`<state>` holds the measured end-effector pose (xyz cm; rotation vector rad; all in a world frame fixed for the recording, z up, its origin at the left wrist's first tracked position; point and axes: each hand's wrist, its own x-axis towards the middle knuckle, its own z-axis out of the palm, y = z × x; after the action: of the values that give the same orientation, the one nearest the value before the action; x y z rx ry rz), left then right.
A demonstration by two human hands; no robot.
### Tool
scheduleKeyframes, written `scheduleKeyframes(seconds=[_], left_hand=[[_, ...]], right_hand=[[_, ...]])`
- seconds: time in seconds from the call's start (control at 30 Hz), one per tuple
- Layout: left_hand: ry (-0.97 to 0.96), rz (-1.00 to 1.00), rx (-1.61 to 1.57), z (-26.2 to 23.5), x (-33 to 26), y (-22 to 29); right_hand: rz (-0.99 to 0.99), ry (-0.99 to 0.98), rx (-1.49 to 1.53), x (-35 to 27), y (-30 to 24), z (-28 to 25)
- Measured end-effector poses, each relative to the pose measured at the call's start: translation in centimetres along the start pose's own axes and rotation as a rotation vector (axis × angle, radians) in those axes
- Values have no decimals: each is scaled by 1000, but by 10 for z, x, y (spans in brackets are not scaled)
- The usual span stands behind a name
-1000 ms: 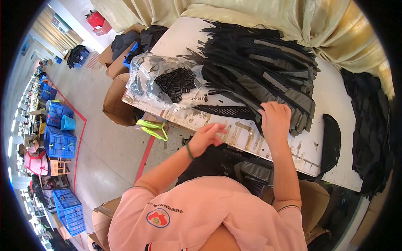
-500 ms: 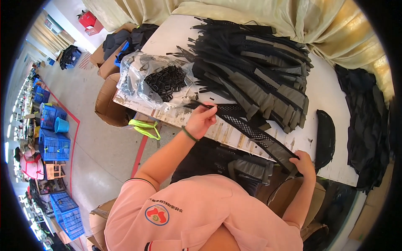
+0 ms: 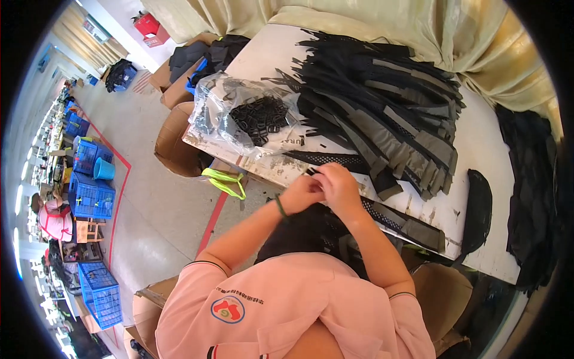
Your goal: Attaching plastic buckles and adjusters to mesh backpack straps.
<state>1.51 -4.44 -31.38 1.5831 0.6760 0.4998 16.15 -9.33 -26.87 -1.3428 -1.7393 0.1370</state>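
I see a black mesh strap (image 3: 391, 218) pinched at its near end by both hands, right at the front edge of the white worktable (image 3: 478, 137). Left hand (image 3: 301, 192) and right hand (image 3: 339, 186) touch each other, fingers curled tight on the strap end; what small part sits between the fingertips, I can't tell. From the fingers the strap runs off to the right and down along the table edge, ending in a grey-green padded section.

Just beyond the fingertips lies another black mesh strip (image 3: 335, 159) flat on the table. Further out past that, a big pile of black and grey-green straps (image 3: 382, 102) covers the middle of the table. Ahead and left of the fingers: a clear plastic bag (image 3: 233, 110) with black plastic buckles (image 3: 260, 113) spilling on it.

Below and left of the hands, a neon-yellow strap (image 3: 226, 179) hangs off the table edge over an open cardboard box (image 3: 173, 140). Far right of the hands, a dark curved panel (image 3: 478, 206) and black fabric (image 3: 532, 179). Blue crates (image 3: 89, 179) on the floor well to the left. Nothing blocks the hands.
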Motion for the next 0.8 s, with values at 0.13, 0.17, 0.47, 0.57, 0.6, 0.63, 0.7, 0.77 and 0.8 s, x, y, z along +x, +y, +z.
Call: scheduleKeyframes(seconds=[0.13, 0.17, 0.47, 0.57, 0.6, 0.63, 0.7, 0.77, 0.8], left_hand=[[503, 132, 659, -110, 23, 19], [477, 67, 856, -139, 28, 16], [193, -299, 1200, -173, 52, 4], [124, -254, 1194, -173, 56, 4], [87, -230, 1181, -172, 57, 6], [84, -228, 1183, -171, 56, 9], [186, -55, 1053, -168, 48, 16], [205, -26, 577, -140, 42, 30], [224, 0, 103, -120, 38, 39]], right_hand=[[421, -57, 293, -12, 13, -11], [393, -69, 321, -10, 13, -12], [367, -181, 386, -3, 14, -19], [555, -214, 559, 1, 12, -25], [615, -225, 613, 2, 11, -27], [616, -220, 613, 2, 11, -28], [652, -258, 679, 3, 11, -31], [671, -261, 721, 3, 12, -34], [683, -266, 764, 2, 12, -35]])
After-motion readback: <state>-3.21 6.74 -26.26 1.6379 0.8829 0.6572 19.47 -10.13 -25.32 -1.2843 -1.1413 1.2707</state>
